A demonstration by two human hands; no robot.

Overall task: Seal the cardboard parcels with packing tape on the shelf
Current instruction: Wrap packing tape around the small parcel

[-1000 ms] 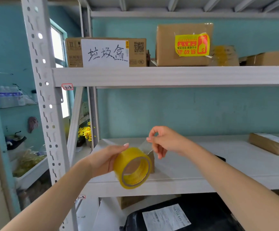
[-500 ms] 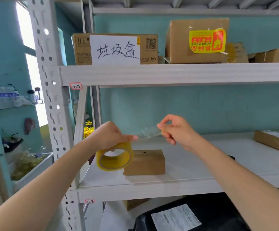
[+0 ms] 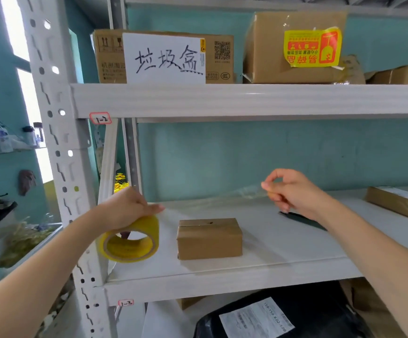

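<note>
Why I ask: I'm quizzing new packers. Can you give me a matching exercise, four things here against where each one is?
1. tape roll
2. small box
3. stickered box
4. tape end

A. on the upper shelf
B. held by the left hand
C. pinched by the right hand
D. on the middle shelf

Pairs: 1-B, 2-D, 3-A, 4-C

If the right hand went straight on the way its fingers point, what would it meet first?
Probably the left hand on the tape roll, following the tape strip leftward; depth is unclear.
</note>
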